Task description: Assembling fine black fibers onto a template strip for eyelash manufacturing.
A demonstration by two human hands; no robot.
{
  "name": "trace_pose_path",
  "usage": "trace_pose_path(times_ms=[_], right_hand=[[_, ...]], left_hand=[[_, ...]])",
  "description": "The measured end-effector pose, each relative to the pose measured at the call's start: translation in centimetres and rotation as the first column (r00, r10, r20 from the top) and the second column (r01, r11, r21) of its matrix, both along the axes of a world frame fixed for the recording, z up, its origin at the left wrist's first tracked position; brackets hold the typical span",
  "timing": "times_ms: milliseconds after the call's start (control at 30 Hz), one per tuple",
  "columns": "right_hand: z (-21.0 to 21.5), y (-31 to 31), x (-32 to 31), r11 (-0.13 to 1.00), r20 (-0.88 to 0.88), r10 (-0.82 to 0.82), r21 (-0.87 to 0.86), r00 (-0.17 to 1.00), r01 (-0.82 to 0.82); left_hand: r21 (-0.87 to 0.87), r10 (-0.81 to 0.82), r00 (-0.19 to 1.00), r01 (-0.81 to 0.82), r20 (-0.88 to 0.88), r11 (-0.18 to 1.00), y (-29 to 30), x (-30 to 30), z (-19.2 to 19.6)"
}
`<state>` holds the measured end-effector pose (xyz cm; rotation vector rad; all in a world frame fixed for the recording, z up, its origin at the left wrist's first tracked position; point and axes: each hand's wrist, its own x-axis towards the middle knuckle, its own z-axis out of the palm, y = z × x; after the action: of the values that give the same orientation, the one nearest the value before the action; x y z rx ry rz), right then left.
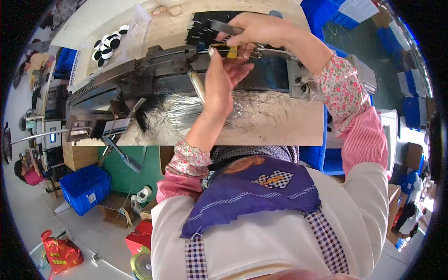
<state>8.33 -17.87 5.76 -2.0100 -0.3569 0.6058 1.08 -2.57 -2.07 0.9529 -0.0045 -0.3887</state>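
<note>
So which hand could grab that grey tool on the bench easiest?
Probably the right hand. It already rests on the grey tool at the far side of the bench, while the left hand is lower, fingers at the small yellow piece.

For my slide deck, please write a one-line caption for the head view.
Left hand and right hand together hold a small yellow-and-black piece above a dark metal bench machine.

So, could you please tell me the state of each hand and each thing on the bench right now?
Left hand: raised, fingers around a small yellow and black piece.
Right hand: closed on a thin dark tool.
Black bristles: lying in a loose tuft on the bench.
Black and white rolls: clustered in a clear bag.
Blue crate: standing on the floor.
</note>
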Motion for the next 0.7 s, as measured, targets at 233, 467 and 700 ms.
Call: trace_pose_path(times_ms=[233,467,700], right_hand=[[1.2,-1.1,-1.3,0.887,0.642,0.204,-0.44,0.739,0.138],[-0.7,2.6,-5.1,0.945,0.855,0.129,-0.26,0.503,0.2],[0.2,1.6,-3.6,0.97,0.753,0.075,-0.207,0.654,0.127]], left_hand=[[-0.604,-0.103,0.949,-0.103,-0.296,0.791,1.4,-0.1,3.0],[-0.6,-0.039,0.957,-0.148,-0.287,0.786,1.6,-0.7,3.1],[-0.596,0.026,0.978,-0.146,-0.206,0.79,2.0,-1.3,2.9]])
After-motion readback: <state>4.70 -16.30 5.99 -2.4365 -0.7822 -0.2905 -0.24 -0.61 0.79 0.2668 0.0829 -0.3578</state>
